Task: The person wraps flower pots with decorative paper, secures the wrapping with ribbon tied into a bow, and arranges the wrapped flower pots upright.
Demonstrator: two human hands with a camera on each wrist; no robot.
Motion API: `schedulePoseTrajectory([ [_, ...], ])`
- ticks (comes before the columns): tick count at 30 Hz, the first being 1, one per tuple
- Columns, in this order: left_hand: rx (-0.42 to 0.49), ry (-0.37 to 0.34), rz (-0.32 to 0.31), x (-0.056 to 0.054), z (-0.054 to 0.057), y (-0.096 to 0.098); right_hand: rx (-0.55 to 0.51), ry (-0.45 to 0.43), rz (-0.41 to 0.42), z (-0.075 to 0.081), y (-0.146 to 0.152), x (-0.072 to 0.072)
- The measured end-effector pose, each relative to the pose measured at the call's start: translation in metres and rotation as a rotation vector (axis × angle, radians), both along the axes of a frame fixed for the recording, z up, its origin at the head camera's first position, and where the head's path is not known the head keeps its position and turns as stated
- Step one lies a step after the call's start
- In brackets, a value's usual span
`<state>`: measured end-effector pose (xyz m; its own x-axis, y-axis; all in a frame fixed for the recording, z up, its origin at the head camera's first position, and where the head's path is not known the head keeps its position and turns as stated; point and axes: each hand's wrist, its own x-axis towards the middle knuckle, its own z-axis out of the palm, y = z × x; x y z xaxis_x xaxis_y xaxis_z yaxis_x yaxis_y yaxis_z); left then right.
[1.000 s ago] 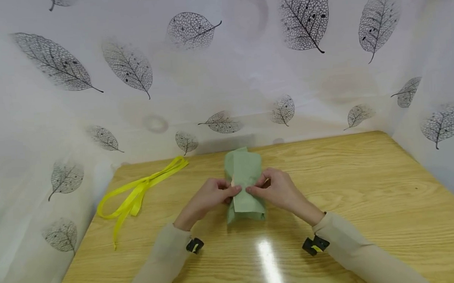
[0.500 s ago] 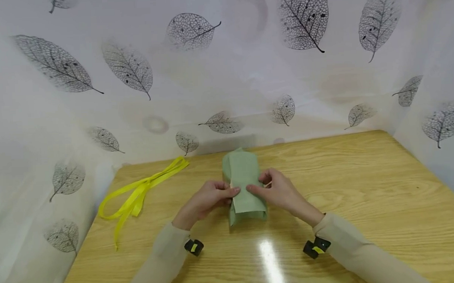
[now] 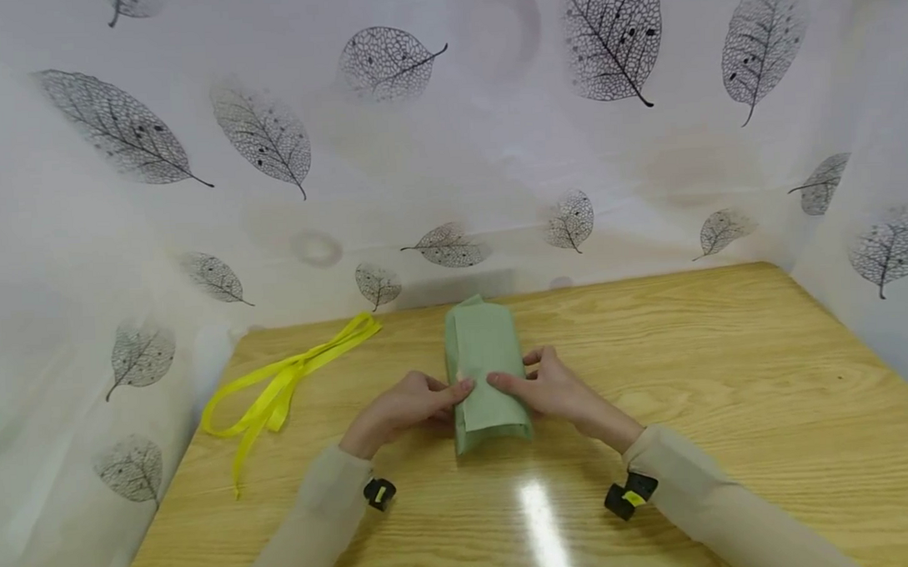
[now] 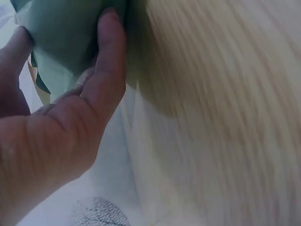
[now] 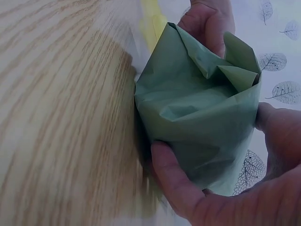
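Note:
A package wrapped in green paper (image 3: pixel 489 341) lies lengthwise near the far edge of the table, a flat strip of overlapped paper along its top. My left hand (image 3: pixel 411 408) grips its left side, thumb on the top near the seam and fingers down the side. From the right, my right hand (image 3: pixel 566 388) holds it the same way, its thumb also on top. In the right wrist view the near end of the green package (image 5: pixel 202 117) shows loose, creased folds. The left wrist view has the fingers (image 4: pixel 110 52) against the paper's side, close over the tabletop.
A yellow ribbon (image 3: pixel 277 386) lies looped on the left of the wooden table (image 3: pixel 727 374). Behind and at both sides hangs a white curtain (image 3: pixel 479 149) printed with dark leaves. A bright light reflection (image 3: pixel 543 531) shows on the tabletop in front.
The left hand has slid slightly left and down, its thumb now nearer the seam edge. The right fingers have spread a little along the right side. The package has turned slightly.

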<state>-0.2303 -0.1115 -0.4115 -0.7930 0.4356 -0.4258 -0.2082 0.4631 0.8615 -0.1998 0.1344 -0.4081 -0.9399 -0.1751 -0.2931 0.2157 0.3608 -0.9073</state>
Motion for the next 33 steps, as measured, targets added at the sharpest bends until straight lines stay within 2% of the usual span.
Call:
schedulePoseTrajectory([
  [6,0.063,-0.020,0.046,0.000,-0.002,0.009,-0.043,-0.036,0.020,-0.001,0.008,0.000],
  [15,0.111,-0.079,-0.010,0.001,-0.004,0.018,-0.013,-0.049,0.057,0.004,0.014,0.004],
  [23,0.148,-0.113,-0.007,0.002,-0.005,0.022,0.022,-0.050,0.068,0.001,0.017,0.002],
  [27,0.132,-0.105,0.007,0.003,-0.005,0.023,0.044,-0.042,0.068,0.000,0.017,0.001],
  [33,0.082,-0.055,0.016,0.006,-0.002,0.024,0.062,-0.053,0.060,-0.001,0.017,0.000],
])
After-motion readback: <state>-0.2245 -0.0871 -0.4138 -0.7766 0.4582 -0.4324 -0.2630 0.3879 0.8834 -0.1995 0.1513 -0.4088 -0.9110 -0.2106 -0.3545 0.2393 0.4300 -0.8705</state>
